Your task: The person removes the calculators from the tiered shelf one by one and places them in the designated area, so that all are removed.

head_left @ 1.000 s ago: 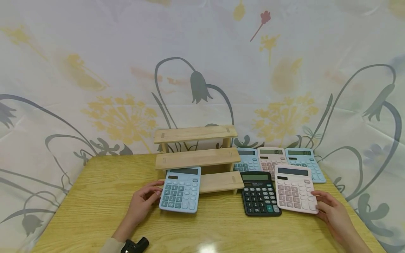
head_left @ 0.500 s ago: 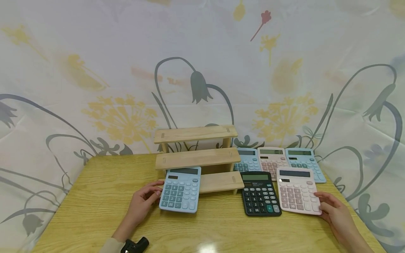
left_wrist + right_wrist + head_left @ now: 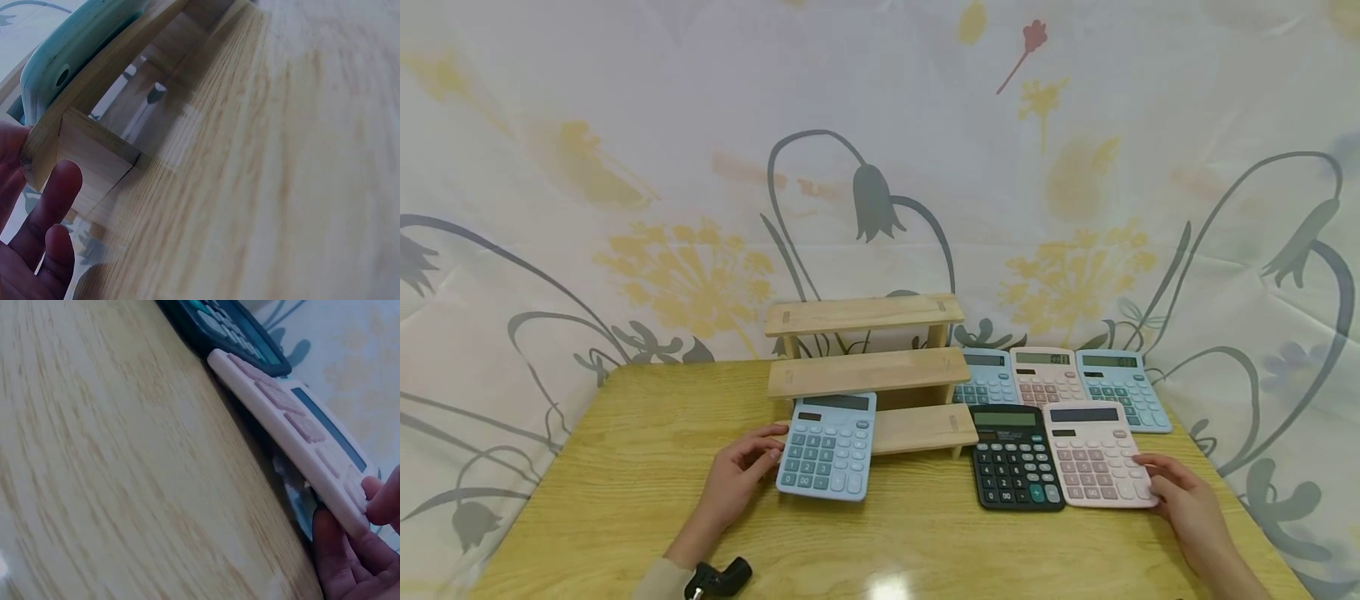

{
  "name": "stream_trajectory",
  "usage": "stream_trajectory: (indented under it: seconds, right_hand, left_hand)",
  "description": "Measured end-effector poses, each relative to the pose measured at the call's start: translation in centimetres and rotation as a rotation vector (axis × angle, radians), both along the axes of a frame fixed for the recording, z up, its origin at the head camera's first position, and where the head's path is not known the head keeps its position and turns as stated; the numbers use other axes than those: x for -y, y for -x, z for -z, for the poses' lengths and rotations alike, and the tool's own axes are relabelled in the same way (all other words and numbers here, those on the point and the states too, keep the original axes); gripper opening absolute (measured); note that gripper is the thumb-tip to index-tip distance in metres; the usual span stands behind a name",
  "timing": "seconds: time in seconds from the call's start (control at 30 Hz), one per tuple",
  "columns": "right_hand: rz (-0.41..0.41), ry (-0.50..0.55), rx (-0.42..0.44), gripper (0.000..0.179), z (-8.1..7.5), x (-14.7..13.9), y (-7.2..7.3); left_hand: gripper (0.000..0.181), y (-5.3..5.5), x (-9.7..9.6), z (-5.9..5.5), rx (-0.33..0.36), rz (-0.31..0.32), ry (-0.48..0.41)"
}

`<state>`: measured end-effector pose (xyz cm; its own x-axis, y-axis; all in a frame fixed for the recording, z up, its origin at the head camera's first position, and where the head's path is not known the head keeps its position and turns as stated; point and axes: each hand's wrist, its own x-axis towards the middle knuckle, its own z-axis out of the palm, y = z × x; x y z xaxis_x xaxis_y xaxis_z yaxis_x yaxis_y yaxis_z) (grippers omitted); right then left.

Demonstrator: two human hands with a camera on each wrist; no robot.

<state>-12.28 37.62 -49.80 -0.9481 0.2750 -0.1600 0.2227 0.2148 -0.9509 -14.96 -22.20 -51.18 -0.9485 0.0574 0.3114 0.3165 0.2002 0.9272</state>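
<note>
In the head view, a blue calculator (image 3: 826,450) leans on the lowest tier of a wooden stepped shelf (image 3: 917,428). My left hand (image 3: 739,475) is at its left side, fingertips against the shelf's end and close to the calculator's edge. The left wrist view shows the fingers (image 3: 53,194) loosely bent beside the shelf leg. On the right, my right hand (image 3: 1191,508) pinches a pale pink calculator (image 3: 1093,458) by its lower right corner. In the right wrist view, that corner is raised off the table. A black calculator (image 3: 1017,462) lies directly to its left.
Behind these two calculators lie a blue calculator (image 3: 988,375), a pink one (image 3: 1043,375) and another blue one (image 3: 1123,387). The wooden table (image 3: 662,433) ends at a flower-patterned cloth backdrop (image 3: 700,167).
My right hand has shifted the pink calculator slightly right, then back left and down beside the black one. The left hand and its blue calculator have stayed put.
</note>
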Motion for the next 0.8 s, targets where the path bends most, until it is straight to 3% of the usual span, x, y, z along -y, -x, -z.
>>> stream_trajectory:
  seconds: [0.23,0.4,0.53,0.8]
  right_hand:
    - [0.045,-0.184,-0.001,0.034,0.2,0.7,-0.1]
    - [0.068,-0.285,-0.033,0.035,0.1,1.4,-0.4]
    - [0.104,-0.377,-0.011,0.036,0.3,1.8,-0.6]
    - [0.136,-0.429,0.042,0.038,0.5,2.2,-0.4]
  left_hand:
    - [0.011,0.1,0.1,0.1,-0.015,0.011,0.004]
    - [0.011,0.1,0.1,0.1,-0.008,0.009,0.0]
    - [0.011,0.0,0.0,0.0,0.005,0.002,0.009]
    - [0.01,0.0,-0.1,-0.2,0.011,-0.005,0.013]
